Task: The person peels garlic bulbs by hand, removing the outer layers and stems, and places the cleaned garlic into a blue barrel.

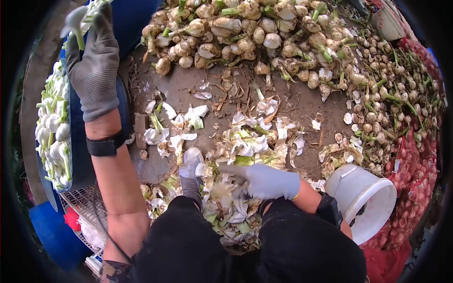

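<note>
My left hand [96, 66], in a grey knit glove, is raised at the upper left beside the blue containers. A peeled white bulb with a green stem [75, 23] is at its fingertips, its stem between thumb and fingers. My right hand [269, 181], in a light grey glove, is low over the heap of peelings [231, 198] between my legs. Its fingers are smeared by motion, so what they hold cannot be made out. Peeled white bulbs [54, 127] fill a blue container [82, 141] at the left.
Unpeeled bulbs with stems [245, 35] are piled at the top. Smaller bulbs [396, 99] lie at the right, beside red mesh sacks [410, 193]. A white bucket [373, 198] lies tilted near my right forearm. Loose skins [252, 141] are scattered on the ground ahead of my feet.
</note>
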A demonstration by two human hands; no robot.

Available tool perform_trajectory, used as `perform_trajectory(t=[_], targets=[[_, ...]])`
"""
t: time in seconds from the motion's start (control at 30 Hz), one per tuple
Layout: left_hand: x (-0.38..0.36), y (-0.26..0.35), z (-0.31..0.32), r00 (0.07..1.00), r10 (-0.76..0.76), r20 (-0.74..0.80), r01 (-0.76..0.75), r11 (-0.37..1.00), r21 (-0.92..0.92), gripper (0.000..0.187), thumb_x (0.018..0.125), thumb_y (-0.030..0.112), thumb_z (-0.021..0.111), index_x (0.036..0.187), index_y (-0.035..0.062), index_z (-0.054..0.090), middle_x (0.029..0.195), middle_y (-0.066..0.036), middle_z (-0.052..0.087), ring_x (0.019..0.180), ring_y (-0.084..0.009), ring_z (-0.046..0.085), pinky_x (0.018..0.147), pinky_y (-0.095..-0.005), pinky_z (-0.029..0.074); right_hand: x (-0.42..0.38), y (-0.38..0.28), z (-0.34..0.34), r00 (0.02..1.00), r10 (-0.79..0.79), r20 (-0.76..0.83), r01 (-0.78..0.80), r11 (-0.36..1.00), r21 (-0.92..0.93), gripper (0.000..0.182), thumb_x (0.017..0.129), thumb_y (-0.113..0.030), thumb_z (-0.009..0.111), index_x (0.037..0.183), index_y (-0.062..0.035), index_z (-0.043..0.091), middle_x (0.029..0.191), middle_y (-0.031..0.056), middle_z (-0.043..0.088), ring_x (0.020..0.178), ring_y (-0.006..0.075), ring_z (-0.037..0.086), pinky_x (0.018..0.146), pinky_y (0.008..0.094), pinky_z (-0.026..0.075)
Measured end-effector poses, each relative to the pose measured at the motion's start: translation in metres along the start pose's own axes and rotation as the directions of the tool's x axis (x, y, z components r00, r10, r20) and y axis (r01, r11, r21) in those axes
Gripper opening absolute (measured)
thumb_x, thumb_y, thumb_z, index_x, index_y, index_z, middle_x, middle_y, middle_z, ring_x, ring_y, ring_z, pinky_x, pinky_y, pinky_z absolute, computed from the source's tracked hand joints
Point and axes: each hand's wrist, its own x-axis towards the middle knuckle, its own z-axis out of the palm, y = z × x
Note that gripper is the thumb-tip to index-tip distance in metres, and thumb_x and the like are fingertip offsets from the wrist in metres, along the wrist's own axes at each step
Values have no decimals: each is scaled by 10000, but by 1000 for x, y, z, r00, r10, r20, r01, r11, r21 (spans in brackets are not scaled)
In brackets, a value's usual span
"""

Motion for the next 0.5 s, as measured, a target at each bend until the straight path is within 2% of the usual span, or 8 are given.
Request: perform_trajectory(t=[0.07,0.1,0.13,0.17,0.33,0.4,0.43,0.5], targets=[[0,-32,12,986,-4,-166,7,1000,18,670,971,236,506,1498,1,165,1536,-225,251,1345,-304,423,947,-383,528,12,14,-15,922,215,-323,-295,928,-226,453,851,-66,541,1299,-132,548,1067,196,671,965,339,654,829,410,522],[-8,-70,19,977,100,-187,28,815,578,562,979,249,507,1453,13,318,1491,-210,347,1321,-284,452,979,-383,517,15,23,-23,762,151,-630,-378,893,-243,444,818,-38,539,1246,-143,592,995,149,695,932,311,662,806,429,524],[-6,-116,42,787,182,-590,175,850,496,480,974,285,535,1365,17,461,1396,-186,477,1265,-270,509,954,-360,526,19,41,-40,687,-99,-720,-266,888,-376,397,809,-72,568,1197,-136,621,963,160,691,886,305,670,756,435,534],[-35,-136,11,890,-88,-448,310,836,452,456,964,314,564,1310,20,519,1282,-155,579,1123,-244,606,916,-338,535,23,61,-48,575,-332,-748,-182,839,-512,353,799,-107,596,1148,-129,649,931,170,688,839,299,678,706,441,544],[-95,-238,5,586,-367,-723,801,395,450,477,932,218,622,1342,12,490,1270,-134,578,1059,-192,610,882,-295,526,23,114,-38,828,-74,-556,-393,630,-670,255,785,-149,670,1027,-69,682,898,171,681,782,324,668,715,434,542],[-107,-257,11,696,-305,-651,717,354,601,531,891,173,679,1363,32,480,1271,-132,579,1078,-199,602,920,-299,503,15,114,-37,625,188,-758,-398,912,-102,244,813,-185,698,1002,-31,684,893,138,688,701,274,661,675,367,545],[-104,-255,18,846,-254,-469,492,33,870,582,860,146,712,1382,60,469,1292,-127,571,1112,-205,586,970,-305,470,11,103,-35,664,177,-727,111,937,330,269,855,-209,700,1040,-16,669,873,69,680,650,181,638,628,286,531],[-103,-261,21,897,-263,-355,380,51,923,579,850,81,711,1379,70,477,1298,-103,567,1112,-177,571,981,-304,454,1,63,-35,702,262,-662,198,822,535,250,881,-182,669,1060,-8,659,864,40,666,668,141,631,632,254,519]])
